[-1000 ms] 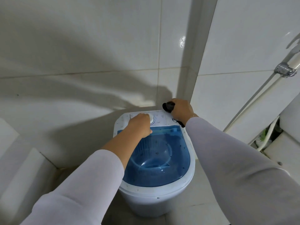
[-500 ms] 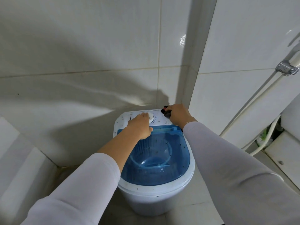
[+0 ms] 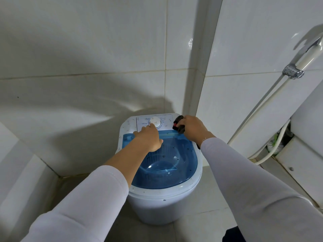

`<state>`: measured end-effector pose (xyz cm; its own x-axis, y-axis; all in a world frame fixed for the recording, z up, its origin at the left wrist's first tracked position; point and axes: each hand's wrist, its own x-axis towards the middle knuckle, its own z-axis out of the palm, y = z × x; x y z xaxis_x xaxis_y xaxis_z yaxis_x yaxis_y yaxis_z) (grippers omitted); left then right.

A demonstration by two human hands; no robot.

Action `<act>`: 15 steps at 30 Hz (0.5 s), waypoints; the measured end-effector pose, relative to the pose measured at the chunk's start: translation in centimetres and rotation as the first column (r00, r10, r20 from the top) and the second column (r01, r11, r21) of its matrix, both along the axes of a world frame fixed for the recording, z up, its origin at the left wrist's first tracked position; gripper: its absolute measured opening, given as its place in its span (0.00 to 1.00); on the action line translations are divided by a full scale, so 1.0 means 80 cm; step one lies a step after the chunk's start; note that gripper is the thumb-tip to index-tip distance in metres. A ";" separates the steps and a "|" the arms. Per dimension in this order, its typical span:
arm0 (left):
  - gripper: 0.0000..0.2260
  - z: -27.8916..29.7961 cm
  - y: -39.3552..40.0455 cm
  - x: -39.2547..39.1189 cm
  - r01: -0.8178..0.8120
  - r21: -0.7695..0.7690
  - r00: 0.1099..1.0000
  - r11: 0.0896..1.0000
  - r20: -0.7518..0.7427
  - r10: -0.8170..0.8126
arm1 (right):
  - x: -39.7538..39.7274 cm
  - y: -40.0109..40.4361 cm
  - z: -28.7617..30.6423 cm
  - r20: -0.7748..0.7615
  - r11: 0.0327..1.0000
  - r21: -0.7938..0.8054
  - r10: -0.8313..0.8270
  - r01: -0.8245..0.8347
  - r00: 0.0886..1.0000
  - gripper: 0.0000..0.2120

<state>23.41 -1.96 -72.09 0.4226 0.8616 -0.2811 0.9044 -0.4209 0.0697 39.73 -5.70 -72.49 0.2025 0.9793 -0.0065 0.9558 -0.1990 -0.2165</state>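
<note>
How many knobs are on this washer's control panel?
1. The white knob sits midway along the panel, just past the left hand. The right hand, gripping a black object, covers the washer at its back right corner, so another may be hidden there.

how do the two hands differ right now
The left hand reaches to the dial, holding nothing; the right hand grips a black object. The left forearm is bare; the right sleeve reaches the wrist. Both are at the back of the washer.
</note>
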 end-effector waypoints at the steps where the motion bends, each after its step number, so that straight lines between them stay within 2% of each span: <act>1: 0.34 0.001 -0.002 0.000 -0.003 0.007 1.000 1.000 -0.008 0.003 | 0.000 -0.002 0.001 0.005 1.000 0.001 0.006 -0.006 1.000 0.17; 8: 0.26 0.000 -0.009 0.004 0.004 0.007 1.000 1.000 -0.029 -0.004 | 0.003 -0.013 0.001 0.018 0.999 -0.016 0.051 -0.050 0.999 0.16; 12: 0.25 -0.003 -0.008 0.004 0.000 0.002 1.000 1.000 -0.030 0.000 | 0.009 -0.019 0.006 -0.110 1.000 -0.002 0.013 -0.013 0.994 0.17; 15: 0.24 -0.004 -0.005 0.003 0.000 -0.005 1.000 1.000 -0.010 0.000 | 0.018 -0.011 0.018 -0.274 0.991 0.055 -0.105 0.125 0.956 0.21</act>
